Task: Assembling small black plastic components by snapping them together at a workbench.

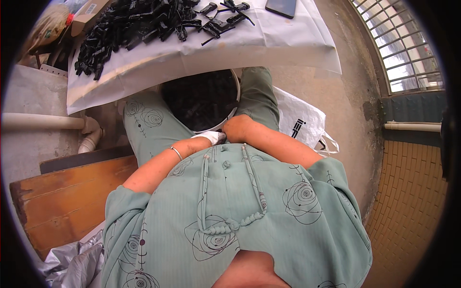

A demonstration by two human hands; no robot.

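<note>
My left hand (210,138), in a white glove or wrap with a bracelet on the wrist behind it, meets my right hand (235,128) in front of my lap. The right hand is bare, its fingers curled closed. Both sets of fingers come together over something small and dark, mostly hidden between them. Just beyond them, between my knees, stands a round bucket (239,91) with a pale rim. Many black plastic parts (199,98) lie inside it, dim in the shade.
Ahead is a table with a white cover (283,36), holding a heap of black plastic parts (139,24) and a phone (281,7). A white bag (300,120) lies beyond my right knee. At left are a pipe (43,121) and a wooden board (72,192).
</note>
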